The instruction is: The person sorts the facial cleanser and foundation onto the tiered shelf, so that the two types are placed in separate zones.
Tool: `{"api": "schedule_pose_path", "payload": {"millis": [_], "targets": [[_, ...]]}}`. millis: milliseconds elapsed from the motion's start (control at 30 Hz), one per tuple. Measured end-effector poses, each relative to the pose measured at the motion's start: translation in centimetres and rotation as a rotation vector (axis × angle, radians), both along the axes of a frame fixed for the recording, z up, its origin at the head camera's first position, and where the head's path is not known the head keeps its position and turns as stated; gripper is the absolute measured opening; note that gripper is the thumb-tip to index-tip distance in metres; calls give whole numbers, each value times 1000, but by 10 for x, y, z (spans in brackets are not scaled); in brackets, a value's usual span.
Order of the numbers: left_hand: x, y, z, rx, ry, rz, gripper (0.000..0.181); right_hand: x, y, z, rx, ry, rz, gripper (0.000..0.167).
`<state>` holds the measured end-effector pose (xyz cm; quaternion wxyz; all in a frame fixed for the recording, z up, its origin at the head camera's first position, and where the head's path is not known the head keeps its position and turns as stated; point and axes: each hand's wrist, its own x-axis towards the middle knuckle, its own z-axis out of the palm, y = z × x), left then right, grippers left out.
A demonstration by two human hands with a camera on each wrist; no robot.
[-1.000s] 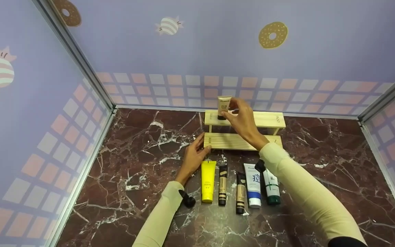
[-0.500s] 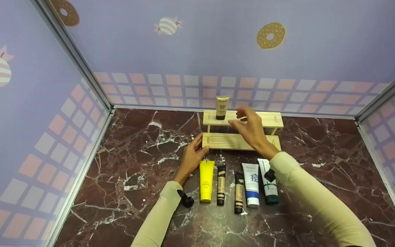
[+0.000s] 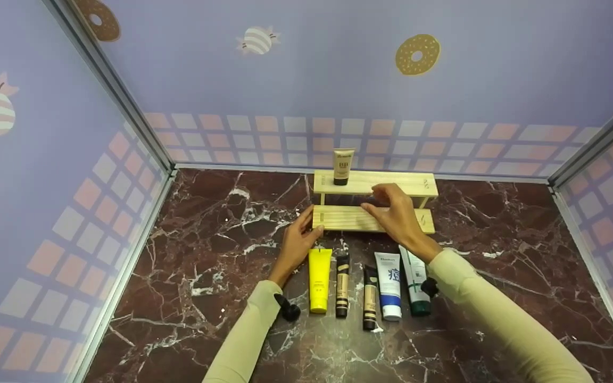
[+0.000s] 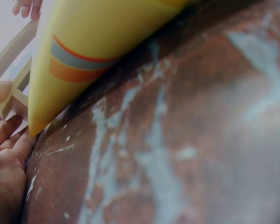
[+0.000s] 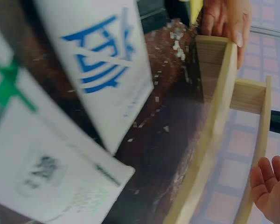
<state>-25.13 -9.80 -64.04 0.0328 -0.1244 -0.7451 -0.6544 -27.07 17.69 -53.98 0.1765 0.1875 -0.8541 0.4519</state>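
Note:
A two-tier wooden display rack (image 3: 341,219) stands by the back wall. My left hand (image 3: 296,243) holds the left end of its lower step, thumb at the front, as the right wrist view also shows. On the left of the upper step a small beige tube (image 3: 342,164) with a black cap stands upright, cap down. My right hand (image 3: 401,218) hovers over the rack's right half, holding nothing, its fingers relaxed. In front of the rack lie a yellow tube (image 3: 319,282), a black-and-gold tube (image 3: 342,287), a second black-and-gold tube (image 3: 370,300), a white-and-blue tube (image 3: 390,284) and a white-and-green tube (image 3: 417,287).
The dark red marbled tabletop (image 3: 221,330) bears all of this. Patterned purple panels rise at the back (image 3: 317,69), left (image 3: 24,202) and right. Each wrist wears a small black camera, the right one (image 3: 429,288) close over the white-and-green tube.
My right hand has let go of the small beige tube, which now stands on the upper step, and has drawn back toward the right and front. The left hand stays at the rack's end.

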Motion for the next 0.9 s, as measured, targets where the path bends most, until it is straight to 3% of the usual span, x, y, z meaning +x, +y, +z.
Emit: {"api": "schedule_pose_path", "payload": {"millis": [333, 900], "targets": [[1, 0, -1, -25, 9, 10, 70, 14, 10, -10, 34, 20, 34, 37], [0, 0, -1, -33, 39, 9, 69, 40, 10, -22, 92, -48, 100, 39]]}}
